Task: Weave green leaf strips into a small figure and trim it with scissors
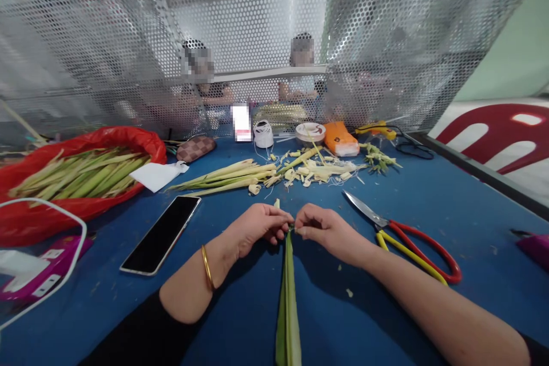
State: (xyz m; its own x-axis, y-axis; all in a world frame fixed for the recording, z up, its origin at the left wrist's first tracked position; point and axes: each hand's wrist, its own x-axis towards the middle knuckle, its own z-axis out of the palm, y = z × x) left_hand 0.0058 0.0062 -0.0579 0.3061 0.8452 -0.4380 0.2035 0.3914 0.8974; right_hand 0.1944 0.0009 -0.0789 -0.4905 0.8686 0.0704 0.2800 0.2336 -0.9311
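Note:
A long, narrow bundle of green leaf (289, 309) runs up the middle of the blue table toward me, its pale tip showing just beyond my fingers. My left hand (261, 223), with a gold bangle on its wrist, is closed around the upper end of this leaf. Close beside it, my right hand (323, 227) is closed in a pinch at the same spot; what lies between its fingertips is too small to make out. Red-and-yellow-handled scissors (398, 234) lie to the right of my right hand, blades pointing away.
On the left are a phone (160, 234) and a red bag (103, 197) of leaves. Cut stalks (231, 176) and trimmings (321, 171) lie ahead, before a spool of white thread (263, 135), a tape roll (309, 132) and an orange tissue pack (341, 138). Behind a perforated metal screen (257, 23) sit two people.

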